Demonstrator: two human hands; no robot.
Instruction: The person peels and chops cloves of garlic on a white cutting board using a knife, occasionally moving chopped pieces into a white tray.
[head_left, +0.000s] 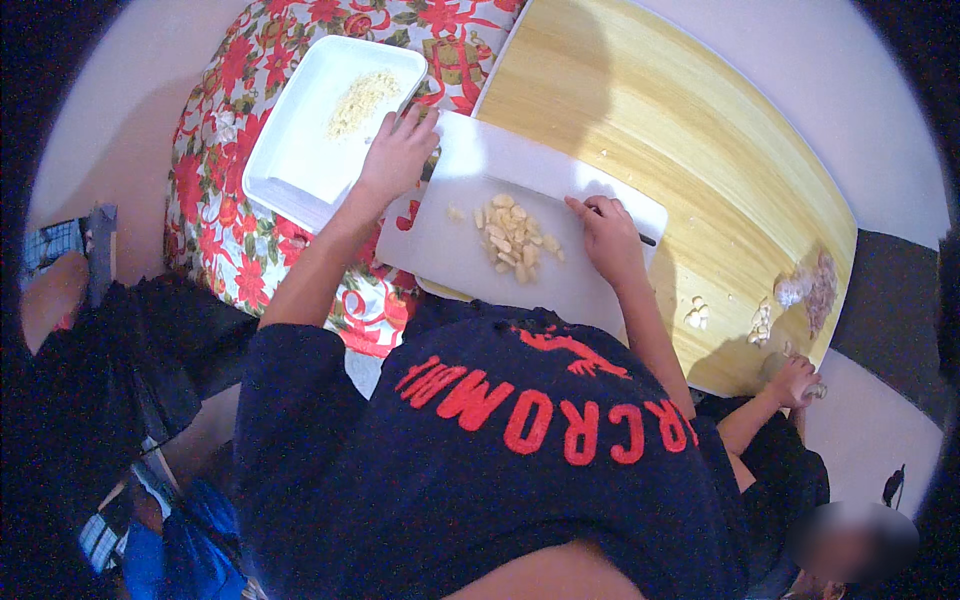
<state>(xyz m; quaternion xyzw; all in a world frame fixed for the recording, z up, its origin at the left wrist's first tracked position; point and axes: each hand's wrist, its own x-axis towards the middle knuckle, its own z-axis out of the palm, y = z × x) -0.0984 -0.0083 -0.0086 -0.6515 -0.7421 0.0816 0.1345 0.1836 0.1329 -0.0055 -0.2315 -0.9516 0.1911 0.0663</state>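
Note:
My right hand (613, 238) grips the dark handle of a kitchen knife (525, 187). Its blade lies along the upper part of a white cutting board (555, 289). Below the blade, a pile of peeled garlic cloves (514, 236) rests on the board, some apparently sliced. My left hand (401, 150) is at the gap between the board's left end and a white tray (281, 161), fingers over the tray's right rim. Whether those fingers hold the rim cannot be told. Finely chopped garlic (364, 103) lies in the tray.
A wooden table (675, 135) extends to the right, bearing small groups of garlic cloves (697, 313) and a heap of garlic skins (823, 292). Another person's hand (795, 381) is at its near right corner. A floral tablecloth (247, 270) lies under the tray.

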